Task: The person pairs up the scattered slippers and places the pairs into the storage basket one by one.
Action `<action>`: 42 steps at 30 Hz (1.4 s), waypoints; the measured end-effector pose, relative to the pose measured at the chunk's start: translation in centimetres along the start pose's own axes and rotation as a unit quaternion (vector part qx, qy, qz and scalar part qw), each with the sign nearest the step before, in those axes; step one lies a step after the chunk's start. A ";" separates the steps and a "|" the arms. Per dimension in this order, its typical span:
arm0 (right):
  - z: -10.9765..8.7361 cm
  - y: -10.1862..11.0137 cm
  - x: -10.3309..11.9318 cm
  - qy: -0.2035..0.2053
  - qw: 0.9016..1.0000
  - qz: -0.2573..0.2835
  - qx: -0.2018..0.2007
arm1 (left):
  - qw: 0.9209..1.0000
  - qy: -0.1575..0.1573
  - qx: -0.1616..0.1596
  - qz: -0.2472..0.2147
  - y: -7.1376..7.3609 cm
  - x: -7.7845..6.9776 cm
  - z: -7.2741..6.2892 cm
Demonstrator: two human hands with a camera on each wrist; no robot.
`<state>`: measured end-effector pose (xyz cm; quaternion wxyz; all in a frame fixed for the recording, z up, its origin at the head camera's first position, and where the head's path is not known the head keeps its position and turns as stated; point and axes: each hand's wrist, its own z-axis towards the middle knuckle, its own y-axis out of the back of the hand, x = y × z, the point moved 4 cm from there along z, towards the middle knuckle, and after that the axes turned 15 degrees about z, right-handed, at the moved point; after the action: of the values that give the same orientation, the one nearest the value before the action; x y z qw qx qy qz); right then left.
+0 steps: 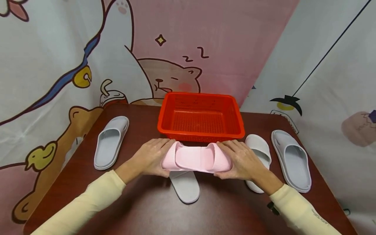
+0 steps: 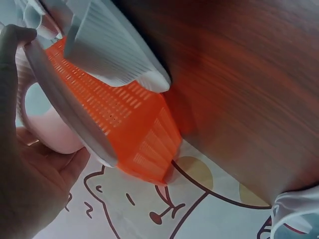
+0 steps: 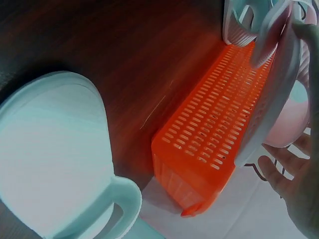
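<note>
Cartoon-print cloth (image 1: 235,42) (sleeping animal (image 1: 177,76)) behind brown table (image 1: 223,205)

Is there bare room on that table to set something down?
Yes: the table is bare on the near side of the middle white slipper, and between the left grey slipper and the red basket. It's crowded mid-table, under the held pink slippers, and at right, where another white slipper and the right grey slipper sit close together.

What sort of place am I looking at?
Perhaps a makeshift indoor work corner, home or studio I can't tell: a cartoon-printed backdrop rises behind a dark reddish table, with pink slippers held above it.
</note>
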<state>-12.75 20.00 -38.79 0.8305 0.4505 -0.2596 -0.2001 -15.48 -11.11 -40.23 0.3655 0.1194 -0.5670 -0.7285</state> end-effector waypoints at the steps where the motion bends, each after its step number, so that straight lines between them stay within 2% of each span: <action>1: 0.0 0.0 0.0 0.001 1.000 0.002 -0.001 | 1.000 0.001 0.000 -0.003 -0.1 -0.1 0.1; 11: 1.0 -0.5 0.5 -0.007 1.000 0.023 0.009 | 1.000 0.007 -0.005 -0.007 -0.4 -1.3 1.2; 18: 1.5 -0.5 0.7 -0.005 1.000 0.021 -0.002 | 1.000 0.007 -0.016 -0.016 -0.3 -1.6 1.9; 29: 1.9 -1.1 1.1 -0.018 0.999 0.031 0.010 | 1.000 0.003 0.000 -0.007 -0.4 -1.6 1.9; 42: 1.0 -1.5 1.3 -0.021 0.999 0.039 0.011 | 1.000 -0.006 -0.002 -0.026 -0.8 -2.8 2.0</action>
<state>-12.48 17.82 -39.26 0.8270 0.4449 -0.2966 -0.1739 -14.97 -7.66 -40.99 0.3429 0.1292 -0.5643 -0.7398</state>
